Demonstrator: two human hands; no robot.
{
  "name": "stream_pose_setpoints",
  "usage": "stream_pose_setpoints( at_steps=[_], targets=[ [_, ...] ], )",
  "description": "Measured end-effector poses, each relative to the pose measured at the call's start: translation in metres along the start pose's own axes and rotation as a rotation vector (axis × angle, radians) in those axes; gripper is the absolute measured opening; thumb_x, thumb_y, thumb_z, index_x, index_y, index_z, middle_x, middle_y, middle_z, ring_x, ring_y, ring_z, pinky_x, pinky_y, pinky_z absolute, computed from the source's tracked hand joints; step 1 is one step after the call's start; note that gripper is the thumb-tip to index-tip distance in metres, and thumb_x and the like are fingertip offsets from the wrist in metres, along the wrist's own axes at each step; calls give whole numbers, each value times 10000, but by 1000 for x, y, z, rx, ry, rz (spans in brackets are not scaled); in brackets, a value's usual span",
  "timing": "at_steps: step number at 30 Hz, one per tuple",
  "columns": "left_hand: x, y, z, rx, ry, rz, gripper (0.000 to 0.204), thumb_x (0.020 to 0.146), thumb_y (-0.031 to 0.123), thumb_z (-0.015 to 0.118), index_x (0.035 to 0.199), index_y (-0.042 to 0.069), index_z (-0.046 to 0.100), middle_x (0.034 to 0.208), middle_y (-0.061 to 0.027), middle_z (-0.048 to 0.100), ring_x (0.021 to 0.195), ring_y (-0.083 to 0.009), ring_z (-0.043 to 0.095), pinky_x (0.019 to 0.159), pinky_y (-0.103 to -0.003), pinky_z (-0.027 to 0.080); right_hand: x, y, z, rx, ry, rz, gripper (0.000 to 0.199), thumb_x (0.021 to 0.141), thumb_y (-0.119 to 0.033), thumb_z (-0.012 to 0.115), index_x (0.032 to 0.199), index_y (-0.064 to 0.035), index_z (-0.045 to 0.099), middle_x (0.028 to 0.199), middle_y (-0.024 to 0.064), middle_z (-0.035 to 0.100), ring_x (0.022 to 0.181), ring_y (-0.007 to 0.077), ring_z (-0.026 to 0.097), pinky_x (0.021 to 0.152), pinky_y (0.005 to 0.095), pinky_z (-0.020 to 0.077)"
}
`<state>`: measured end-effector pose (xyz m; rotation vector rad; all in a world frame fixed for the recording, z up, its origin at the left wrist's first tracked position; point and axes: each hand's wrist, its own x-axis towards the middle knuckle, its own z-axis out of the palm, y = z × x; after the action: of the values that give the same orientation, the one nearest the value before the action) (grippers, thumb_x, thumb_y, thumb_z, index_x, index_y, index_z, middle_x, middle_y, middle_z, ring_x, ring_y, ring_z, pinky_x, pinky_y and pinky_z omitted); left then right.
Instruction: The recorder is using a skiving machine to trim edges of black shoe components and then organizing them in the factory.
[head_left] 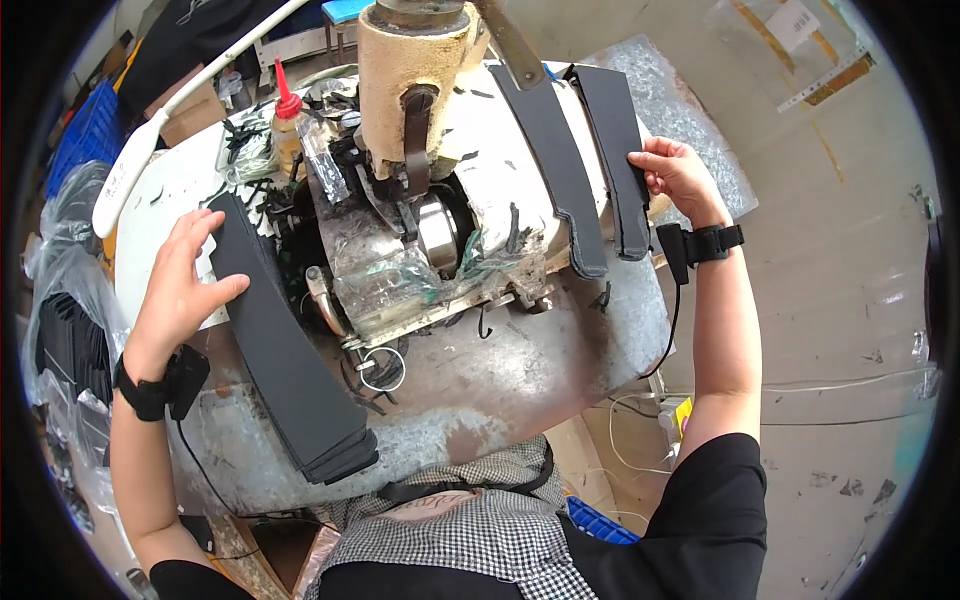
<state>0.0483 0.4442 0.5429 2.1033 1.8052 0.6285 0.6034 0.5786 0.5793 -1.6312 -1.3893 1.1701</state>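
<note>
Seen from above, a person works at a worn metal table (560, 340) carrying a cream-coloured machine (415, 90). The left hand (180, 285) lies open and flat, fingers spread, on top of a stack of long curved black strips (290, 370) at the table's left edge. The right hand (680, 175) pinches the edge of one black strip (615, 150) lying on the right, just beside a second strip (555, 165). A red-capped bottle (287, 125) stands behind, left of the machine.
</note>
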Motion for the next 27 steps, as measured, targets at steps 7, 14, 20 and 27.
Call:
stream_pose_setpoints(
  at_steps=[7, 14, 20, 27],
  targets=[
    [19, -19, -5, -18, -49, -129, 709, 636, 203, 762, 1270, -1, 520, 1125, -87, 573, 965, -192, 553, 809, -306, 476, -29, -20, 38, -453, 321, -257, 389, 793, -189, 746, 1096, 12, 609, 807, 55, 621, 608, 88, 578, 509, 221, 463],
    [29, -12, 0, 103, 120, -30, 666, 624, 232, 777, 1184, -51, 553, 964, -136, 557, 868, -240, 545, 764, -330, 467, -110, -39, 92, -302, 196, -594, 103, 874, -35, 645, 969, -1, 620, 810, -26, 553, 603, 8, 458, 512, 164, 354],
    [30, -9, -6, 46, 108, -77, 646, 639, 199, 814, 1151, -29, 492, 1156, -204, 558, 1098, -336, 536, 950, -366, 438, -146, -55, 161, -495, -5, -934, 97, 791, 50, 680, 864, 4, 636, 808, 48, 590, 589, 70, 528, 527, 200, 427],
    [27, -17, 6, 129, 272, 122, 539, 629, 117, 802, 1070, 55, 497, 1057, -120, 541, 1047, -301, 512, 870, -377, 440, -169, -53, 212, -417, -244, -984, 156, 739, 32, 715, 870, -31, 659, 769, 66, 613, 582, 148, 597, 504, 246, 483]
  ],
)
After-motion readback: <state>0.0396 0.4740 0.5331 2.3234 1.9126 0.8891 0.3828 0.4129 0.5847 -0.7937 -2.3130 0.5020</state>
